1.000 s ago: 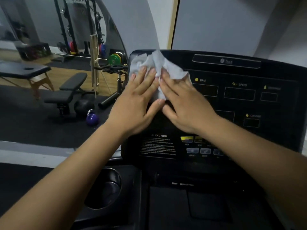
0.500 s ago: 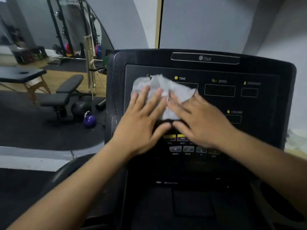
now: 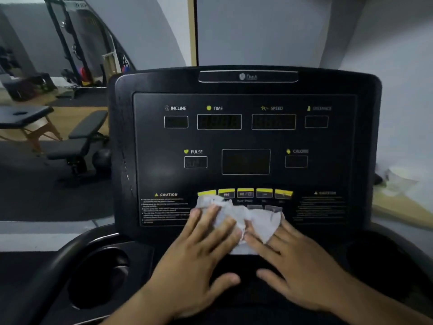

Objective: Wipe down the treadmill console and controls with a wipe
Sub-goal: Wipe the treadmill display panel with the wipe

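The black treadmill console fills the middle of the view, with dark display windows and a row of yellow buttons low on its face. A crumpled white wipe lies over the lower button area at the console's bottom edge. My left hand presses on the wipe's left part with straight fingers. Beside it, my right hand lies flat on the wipe's right part. The buttons under the wipe are hidden.
Round cup holders sit at the lower left and lower right of the console. A black workout bench, a massage table and a weight rack stand at the left. A grey wall is behind.
Both hands slid the wipe down the console face, from the upper left display area to the button row at the bottom. The view has moved closer and centred on the console.
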`<state>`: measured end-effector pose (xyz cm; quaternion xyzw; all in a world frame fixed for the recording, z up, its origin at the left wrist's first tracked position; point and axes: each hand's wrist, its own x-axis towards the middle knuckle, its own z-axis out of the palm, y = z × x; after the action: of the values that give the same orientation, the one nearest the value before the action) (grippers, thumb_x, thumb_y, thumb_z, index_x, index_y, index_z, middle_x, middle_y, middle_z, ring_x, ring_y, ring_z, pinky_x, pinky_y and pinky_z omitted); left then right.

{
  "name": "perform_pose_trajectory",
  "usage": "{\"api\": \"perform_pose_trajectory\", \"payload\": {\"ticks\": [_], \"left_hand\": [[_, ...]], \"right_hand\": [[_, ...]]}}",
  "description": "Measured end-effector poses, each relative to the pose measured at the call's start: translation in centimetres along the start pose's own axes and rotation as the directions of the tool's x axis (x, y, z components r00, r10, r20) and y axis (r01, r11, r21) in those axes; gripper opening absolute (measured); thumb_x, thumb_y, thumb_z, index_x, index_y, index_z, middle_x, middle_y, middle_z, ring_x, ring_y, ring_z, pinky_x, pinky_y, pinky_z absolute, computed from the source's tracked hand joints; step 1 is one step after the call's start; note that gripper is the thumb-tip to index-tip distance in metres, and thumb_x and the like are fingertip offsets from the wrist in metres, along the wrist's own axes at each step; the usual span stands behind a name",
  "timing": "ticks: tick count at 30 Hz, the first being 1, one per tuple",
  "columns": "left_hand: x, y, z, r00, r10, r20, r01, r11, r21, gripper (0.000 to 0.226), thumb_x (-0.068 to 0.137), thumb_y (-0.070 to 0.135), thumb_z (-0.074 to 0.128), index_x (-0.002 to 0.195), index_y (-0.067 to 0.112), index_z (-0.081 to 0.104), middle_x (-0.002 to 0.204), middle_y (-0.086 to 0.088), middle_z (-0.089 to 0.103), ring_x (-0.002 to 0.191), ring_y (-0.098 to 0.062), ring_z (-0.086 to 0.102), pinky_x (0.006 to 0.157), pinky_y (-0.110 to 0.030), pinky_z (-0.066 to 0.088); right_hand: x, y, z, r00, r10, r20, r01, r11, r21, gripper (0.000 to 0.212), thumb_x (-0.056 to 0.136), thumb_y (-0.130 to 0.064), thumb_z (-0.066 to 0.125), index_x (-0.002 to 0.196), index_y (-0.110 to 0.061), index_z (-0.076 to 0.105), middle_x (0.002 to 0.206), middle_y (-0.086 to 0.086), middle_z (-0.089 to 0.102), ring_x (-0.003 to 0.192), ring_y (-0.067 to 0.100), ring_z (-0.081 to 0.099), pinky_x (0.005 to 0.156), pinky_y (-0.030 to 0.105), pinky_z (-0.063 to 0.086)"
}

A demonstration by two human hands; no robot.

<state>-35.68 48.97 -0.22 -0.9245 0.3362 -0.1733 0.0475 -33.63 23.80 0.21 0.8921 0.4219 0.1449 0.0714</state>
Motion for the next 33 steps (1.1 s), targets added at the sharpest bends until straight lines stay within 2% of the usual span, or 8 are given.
{"api": "perform_pose_trajectory", "payload": {"ticks": [4, 8, 13, 15, 18, 21, 26, 33], "left_hand": [[5.6, -1.8, -2.9, 0.994, -0.071, -0.087, 0.072, 0.997, 0.001, 0.07, 0.097, 0.062, 0.028, 0.151, 0.018, 0.037, 0.159, -0.004, 0.031, 0.15, -0.036, 0.006, 0.12, -0.054, 0.009], [14.8, -5.1, -7.7, 0.946, -0.218, -0.24, 0.229, 0.973, 0.015, 0.075, 0.095, 0.064, 0.016, 0.156, 0.021, 0.021, 0.165, -0.002, 0.009, 0.15, -0.036, -0.009, 0.12, -0.054, -0.004], [18.3, -4.5, -8.8, 0.917, -0.265, -0.299, 0.271, 0.962, -0.022, 0.074, 0.097, 0.063, 0.019, 0.157, 0.019, 0.017, 0.165, -0.003, 0.008, 0.151, -0.032, -0.009, 0.121, -0.054, -0.003], [16.3, -2.7, -7.1, 0.94, -0.217, -0.263, 0.21, 0.976, -0.058, 0.074, 0.097, 0.063, 0.023, 0.156, 0.018, 0.019, 0.165, -0.002, 0.009, 0.151, -0.03, -0.01, 0.121, -0.054, -0.001], [11.2, 1.0, -3.1, 0.985, -0.085, -0.152, 0.079, 0.996, -0.047, 0.074, 0.098, 0.063, 0.029, 0.155, 0.016, 0.023, 0.164, -0.001, 0.012, 0.151, -0.031, -0.007, 0.119, -0.056, 0.007], [7.0, 4.1, -0.3, 0.999, 0.042, -0.034, -0.042, 0.999, 0.011, 0.073, 0.097, 0.064, 0.033, 0.152, 0.016, 0.032, 0.162, -0.002, 0.022, 0.152, -0.031, 0.002, 0.117, -0.053, 0.011], [11.3, 3.8, -2.4, 0.999, 0.037, -0.013, -0.037, 0.999, 0.033, 0.076, 0.097, 0.064, 0.024, 0.153, 0.012, 0.03, 0.162, -0.006, 0.021, 0.151, -0.031, 0.001, 0.12, -0.053, 0.006], [25.1, -0.2, -10.0, 0.966, -0.166, -0.2, 0.182, 0.981, 0.065, 0.08, 0.097, 0.062, 0.013, 0.157, 0.01, 0.0, 0.165, -0.01, -0.006, 0.15, -0.028, -0.015, 0.121, -0.05, -0.006]], "right_hand": [[3.0, 4.8, -3.5, 0.996, 0.073, -0.054, -0.076, 0.996, -0.054, 0.065, 0.094, -0.049, 0.04, 0.148, -0.014, 0.037, 0.154, 0.007, 0.033, 0.138, 0.031, 0.038, 0.118, 0.049, 0.017], [7.7, 11.4, -9.5, 0.943, 0.249, -0.219, -0.261, 0.965, -0.024, 0.065, 0.096, -0.05, 0.028, 0.152, -0.017, 0.024, 0.161, 0.006, 0.014, 0.147, 0.025, 0.009, 0.119, 0.046, 0.008], [8.8, 12.8, -10.6, 0.9, 0.313, -0.304, -0.326, 0.945, 0.008, 0.065, 0.098, -0.046, 0.032, 0.154, -0.015, 0.018, 0.162, 0.005, 0.01, 0.148, 0.018, -0.004, 0.119, 0.035, -0.007], [6.6, 10.8, -8.3, 0.907, 0.304, -0.291, -0.306, 0.951, 0.039, 0.066, 0.097, -0.042, 0.04, 0.153, -0.012, 0.021, 0.161, 0.007, 0.014, 0.148, 0.018, -0.001, 0.118, 0.031, -0.009], [1.1, 7.1, -3.5, 0.946, 0.242, -0.214, -0.23, 0.97, 0.078, 0.067, 0.094, -0.042, 0.046, 0.15, -0.008, 0.031, 0.158, 0.01, 0.025, 0.146, 0.027, 0.023, 0.119, 0.048, 0.018], [-4.3, 4.6, 0.2, 0.986, 0.144, -0.088, -0.141, 0.989, 0.047, 0.072, 0.093, -0.05, 0.047, 0.151, -0.01, 0.029, 0.158, 0.008, 0.025, 0.143, 0.03, 0.027, 0.117, 0.048, 0.021], [-3.2, 9.5, -2.3, 0.995, 0.074, -0.065, -0.078, 0.995, -0.054, 0.067, 0.09, -0.046, 0.049, 0.141, -0.003, 0.045, 0.137, 0.019, 0.055, 0.126, 0.036, 0.052, 0.111, 0.054, 0.028], [3.7, 18.3, -10.3, 0.892, 0.335, -0.305, -0.344, 0.939, 0.025, 0.071, 0.09, -0.038, 0.031, 0.149, -0.001, 0.027, 0.158, 0.018, 0.023, 0.145, 0.035, 0.021, 0.118, 0.049, 0.019]]}}
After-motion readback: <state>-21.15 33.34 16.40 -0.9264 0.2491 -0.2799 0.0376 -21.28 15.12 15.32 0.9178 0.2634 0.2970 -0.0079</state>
